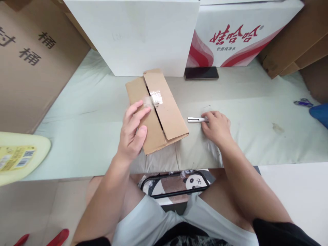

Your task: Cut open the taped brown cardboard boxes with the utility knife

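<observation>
A small brown cardboard box [164,109] lies on the pale green surface [97,130], its flaps joined by a strip of clear tape [155,98]. My left hand [132,131] rests on the box's left flap, fingers stretched toward the tape, holding nothing. To the right of the box, my right hand [216,126] is curled with its fingertips on the end of a slim silver utility knife [196,119] that lies flat on the surface.
A big white box [138,34] and a red-and-white printed carton [235,37] stand behind. A dark phone [201,72] lies at their foot. Brown cartons flank left [30,61] and right [294,41]. A yellow object [17,157] sits at left, blue items [317,111] at right.
</observation>
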Demonstrator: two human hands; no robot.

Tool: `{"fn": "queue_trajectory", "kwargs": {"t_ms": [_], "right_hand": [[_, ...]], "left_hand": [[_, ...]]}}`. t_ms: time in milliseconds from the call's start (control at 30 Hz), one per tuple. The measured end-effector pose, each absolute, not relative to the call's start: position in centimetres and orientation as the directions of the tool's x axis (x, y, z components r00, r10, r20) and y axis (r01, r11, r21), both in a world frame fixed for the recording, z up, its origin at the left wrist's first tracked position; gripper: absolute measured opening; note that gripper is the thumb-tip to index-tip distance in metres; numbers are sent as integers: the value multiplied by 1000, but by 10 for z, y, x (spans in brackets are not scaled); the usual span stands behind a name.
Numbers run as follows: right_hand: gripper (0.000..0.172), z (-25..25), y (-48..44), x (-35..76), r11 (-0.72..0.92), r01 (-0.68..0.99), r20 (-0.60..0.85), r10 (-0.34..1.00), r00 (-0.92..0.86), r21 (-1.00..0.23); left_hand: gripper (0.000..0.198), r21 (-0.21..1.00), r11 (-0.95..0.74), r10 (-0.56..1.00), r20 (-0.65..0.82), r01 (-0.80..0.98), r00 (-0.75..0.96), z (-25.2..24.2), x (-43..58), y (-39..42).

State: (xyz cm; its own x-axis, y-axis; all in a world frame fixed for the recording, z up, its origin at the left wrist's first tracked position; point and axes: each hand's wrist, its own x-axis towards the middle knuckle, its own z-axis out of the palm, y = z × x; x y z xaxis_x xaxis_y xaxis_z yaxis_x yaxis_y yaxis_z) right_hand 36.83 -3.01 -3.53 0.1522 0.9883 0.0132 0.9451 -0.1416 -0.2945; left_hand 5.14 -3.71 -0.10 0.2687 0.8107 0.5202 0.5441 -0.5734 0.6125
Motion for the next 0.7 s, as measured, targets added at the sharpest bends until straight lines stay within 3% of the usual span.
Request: {"fn": "queue_trajectory", "kwargs": {"t_ms": [100,200,367,467,567,700], "right_hand": [[28,-30,-27,369,-169,923,33,981,192,-345],[23,-20,-21,370,-97,813,176,955,238,-574],[19,4,-16,373,77,387,230,901,367,-919],[27,25,-22,368,274,227,350,829,437,-934],[31,48,-35,356,423,240,486,735,473,-874],[21,67,-62,337,444,234,500,794,345,-865]], "left_hand": [[50,582,-587,805,492,562,331,1,58,-39],[52,524,-640,764,515,562,389,3,71,-46],[55,481,-685,724,536,547,435,6,94,-61],[55,480,-684,727,508,549,462,9,102,-68],[54,482,-693,720,504,536,478,11,107,-72],[55,505,-677,736,485,536,472,11,110,-74]]}}
